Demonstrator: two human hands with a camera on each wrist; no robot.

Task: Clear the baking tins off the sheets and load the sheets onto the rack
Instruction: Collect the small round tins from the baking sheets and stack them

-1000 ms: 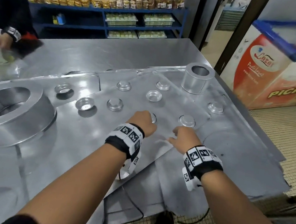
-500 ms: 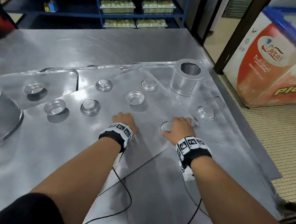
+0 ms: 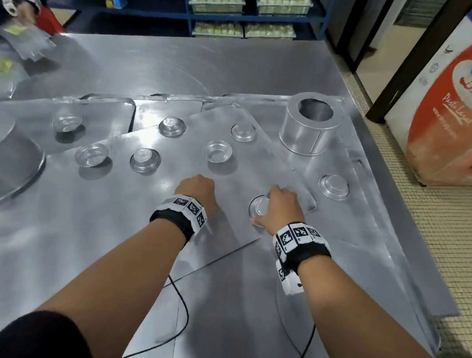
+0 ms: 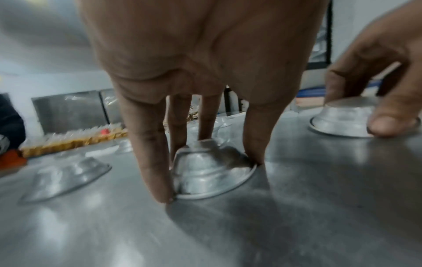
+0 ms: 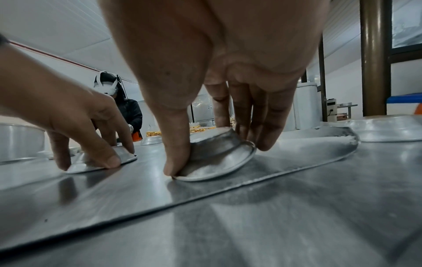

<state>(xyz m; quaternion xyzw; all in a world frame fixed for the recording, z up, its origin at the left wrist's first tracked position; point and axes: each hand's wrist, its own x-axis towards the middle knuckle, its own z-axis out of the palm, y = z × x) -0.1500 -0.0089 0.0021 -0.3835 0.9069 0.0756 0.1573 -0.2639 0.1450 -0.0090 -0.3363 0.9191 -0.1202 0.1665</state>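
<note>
I see both hands palm-down on the top sheet (image 3: 143, 227), nearer me than the tall ring (image 3: 309, 125): left hand (image 3: 196, 193) pinching one upturned tin (image 4: 212, 171), right hand (image 3: 281, 209) gripping another tin (image 5: 217, 160), its rim tilted

Small round silver tins (image 3: 217, 151), mostly upside down; scattered across overlapping metal sheets (image 3: 103, 223).

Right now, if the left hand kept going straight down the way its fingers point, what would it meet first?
The left hand is already there: its fingers straddle an upturned small tin, their tips at its rim. Straight below is the baking sheet.
</note>
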